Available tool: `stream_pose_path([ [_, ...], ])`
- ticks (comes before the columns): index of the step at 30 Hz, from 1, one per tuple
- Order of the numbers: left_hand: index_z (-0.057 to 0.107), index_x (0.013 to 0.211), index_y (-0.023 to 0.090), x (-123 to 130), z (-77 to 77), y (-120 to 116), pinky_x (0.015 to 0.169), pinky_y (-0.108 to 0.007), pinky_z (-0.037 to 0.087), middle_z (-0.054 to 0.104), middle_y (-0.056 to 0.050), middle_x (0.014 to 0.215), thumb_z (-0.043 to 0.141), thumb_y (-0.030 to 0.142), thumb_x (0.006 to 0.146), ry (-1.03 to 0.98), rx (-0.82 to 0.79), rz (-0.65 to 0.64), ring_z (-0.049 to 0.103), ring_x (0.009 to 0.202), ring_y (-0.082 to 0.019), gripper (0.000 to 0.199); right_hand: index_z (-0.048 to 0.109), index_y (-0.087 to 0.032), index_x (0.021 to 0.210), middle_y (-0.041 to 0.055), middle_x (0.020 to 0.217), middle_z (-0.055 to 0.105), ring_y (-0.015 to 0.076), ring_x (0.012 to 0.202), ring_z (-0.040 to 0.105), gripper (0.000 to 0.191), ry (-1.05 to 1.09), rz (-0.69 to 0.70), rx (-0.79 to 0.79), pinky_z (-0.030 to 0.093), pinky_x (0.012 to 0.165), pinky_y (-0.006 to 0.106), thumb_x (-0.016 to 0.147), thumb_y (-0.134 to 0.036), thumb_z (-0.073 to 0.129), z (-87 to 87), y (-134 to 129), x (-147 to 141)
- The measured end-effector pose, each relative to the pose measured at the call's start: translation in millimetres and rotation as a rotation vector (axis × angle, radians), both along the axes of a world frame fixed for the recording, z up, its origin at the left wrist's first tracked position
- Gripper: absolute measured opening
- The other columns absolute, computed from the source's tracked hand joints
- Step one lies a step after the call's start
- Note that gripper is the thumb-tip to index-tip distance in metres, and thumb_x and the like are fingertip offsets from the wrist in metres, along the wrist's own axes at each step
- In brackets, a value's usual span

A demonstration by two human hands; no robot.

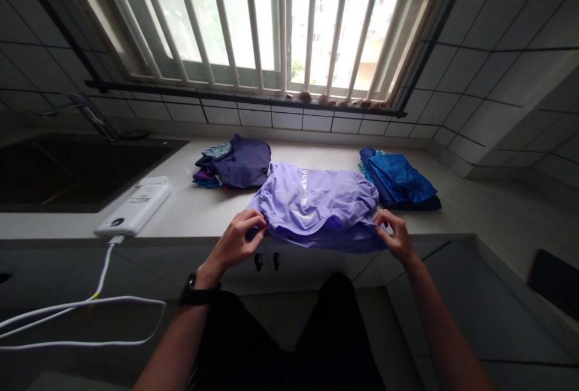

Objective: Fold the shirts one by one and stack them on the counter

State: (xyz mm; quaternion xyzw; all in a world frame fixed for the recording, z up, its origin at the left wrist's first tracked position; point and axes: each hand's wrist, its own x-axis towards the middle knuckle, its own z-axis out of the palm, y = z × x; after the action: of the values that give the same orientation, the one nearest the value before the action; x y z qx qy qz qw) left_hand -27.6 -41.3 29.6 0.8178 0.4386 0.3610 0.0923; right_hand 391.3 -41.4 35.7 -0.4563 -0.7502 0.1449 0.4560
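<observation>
A lavender shirt (321, 198) with white print lies on the counter, its near edge hanging a little over the front. My left hand (239, 234), with a dark band on its wrist, pinches the shirt at its left near corner. At the right near corner, my right hand (392, 234) pinches the fabric between thumb and fingers. The cloth stretches between both hands, with folds and wrinkles across it.
Behind the shirt on the left sits a pile of dark folded clothes (244, 162); a blue pile (400, 181) lies to the right. A white power bank (136, 207) with a cable (105, 270) rests beside the dark sink (90, 204). A barred window (284, 29) rises behind.
</observation>
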Motion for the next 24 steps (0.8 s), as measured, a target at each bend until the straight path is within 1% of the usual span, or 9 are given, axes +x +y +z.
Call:
stream_pose_path([
  [2, 0.064, 0.074, 0.022, -1.5, 2.1, 1.3, 0.09, -0.038, 0.052, 0.07, -0.005, 0.087, 0.054, 0.027, 0.094, 0.089, -0.029, -0.043, 0.065, 0.088, -0.022, 0.023, 0.05, -0.025, 0.053, 0.0053, 0.067, 0.062, 0.0237, 0.07, 0.058, 0.044, -0.035, 0.106, -0.068, 0.047, 0.071, 0.04, 0.094, -0.042, 0.046, -0.2, -1.2, 8.0],
  [5, 0.067, 0.08, 0.021, 4.3, 3.7, 9.4, 0.093, -0.04, 0.051, 0.069, -0.005, 0.086, 0.053, 0.03, 0.097, 0.113, -0.002, 0.049, 0.064, 0.087, -0.022, 0.024, 0.059, -0.024, 0.057, 0.008, 0.077, 0.066, 0.0256, 0.078, 0.064, 0.05, -0.06, -0.029, -0.086, 0.052, 0.082, 0.042, 0.1, -0.039, 0.038, -1.5, 7.6, 3.1],
  [7, 0.072, 0.103, 0.021, 13.6, 4.7, 18.8, 0.099, -0.041, 0.051, 0.07, -0.009, 0.105, 0.057, 0.032, 0.097, 0.112, 0.052, 0.117, 0.064, 0.102, -0.025, 0.02, 0.074, -0.022, 0.085, 0.0117, 0.1, 0.07, 0.0283, 0.097, 0.068, 0.037, -0.129, -0.201, -0.042, 0.054, 0.093, 0.044, 0.099, -0.038, 0.044, -1.1, 19.8, -11.8],
  [8, 0.072, 0.117, 0.022, 19.1, 5.4, 24.6, 0.104, -0.043, 0.05, 0.068, -0.011, 0.12, 0.062, 0.035, 0.095, 0.14, 0.064, 0.116, 0.062, 0.113, -0.027, 0.027, 0.076, -0.02, 0.104, 0.0145, 0.115, 0.069, 0.0301, 0.111, 0.067, 0.034, -0.199, -0.261, -0.037, 0.053, 0.1, 0.045, 0.097, -0.038, 0.048, -0.4, 27.2, -21.5],
  [10, 0.065, 0.139, 0.027, 29.7, 7.0, 37.0, 0.114, -0.049, 0.044, 0.057, -0.013, 0.146, 0.073, 0.045, 0.089, 0.253, 0.022, 0.073, 0.052, 0.135, -0.033, 0.054, 0.066, -0.019, 0.138, 0.0188, 0.146, 0.058, 0.0339, 0.136, 0.055, 0.048, -0.389, -0.327, -0.119, 0.047, 0.112, 0.049, 0.097, -0.04, 0.053, 1.5, 42.6, -42.0],
  [13, 0.06, 0.148, 0.029, 40.5, 9.5, 52.7, 0.121, -0.055, 0.038, 0.047, -0.013, 0.16, 0.079, 0.063, 0.08, 0.449, -0.157, 0.035, 0.042, 0.148, -0.04, 0.078, 0.046, -0.029, 0.161, 0.0148, 0.172, 0.032, 0.0402, 0.157, 0.029, 0.064, -0.685, -0.332, -0.419, 0.037, 0.119, 0.064, 0.102, -0.054, 0.049, 3.8, 62.7, -66.8],
  [17, 0.066, 0.138, 0.023, 44.9, 12.0, 59.8, 0.112, -0.052, 0.046, 0.06, -0.017, 0.144, 0.067, 0.067, 0.09, 0.561, -0.214, 0.144, 0.056, 0.133, -0.038, 0.066, 0.028, -0.036, 0.168, 0.0099, 0.179, 0.016, 0.0411, 0.162, 0.014, 0.065, -0.835, -0.35, -0.599, 0.027, 0.119, 0.074, 0.108, -0.059, 0.026, 4.6, 81.4, -77.3],
  [21, 0.072, 0.109, 0.018, 48.7, 14.6, 58.5, 0.092, -0.04, 0.055, 0.07, -0.013, 0.108, 0.056, 0.044, 0.103, 0.542, -0.16, 0.208, 0.068, 0.103, -0.029, 0.032, 0.023, -0.035, 0.17, 0.0096, 0.179, 0.012, 0.0395, 0.163, 0.013, 0.065, -0.84, -0.377, -0.62, 0.026, 0.12, 0.073, 0.109, -0.058, 0.022, 6.0, 94.9, -75.5],
  [24, 0.071, 0.099, 0.019, 48.7, 18.5, 54.1, 0.087, -0.037, 0.055, 0.069, -0.011, 0.101, 0.051, 0.037, 0.105, 0.432, -0.067, 0.233, 0.067, 0.093, -0.025, 0.028, 0.027, -0.031, 0.169, 0.0122, 0.178, 0.014, 0.0414, 0.163, 0.014, 0.065, -0.814, -0.384, -0.624, 0.026, 0.119, 0.075, 0.109, -0.055, 0.026, 9.4, 95.7, -75.8],
])
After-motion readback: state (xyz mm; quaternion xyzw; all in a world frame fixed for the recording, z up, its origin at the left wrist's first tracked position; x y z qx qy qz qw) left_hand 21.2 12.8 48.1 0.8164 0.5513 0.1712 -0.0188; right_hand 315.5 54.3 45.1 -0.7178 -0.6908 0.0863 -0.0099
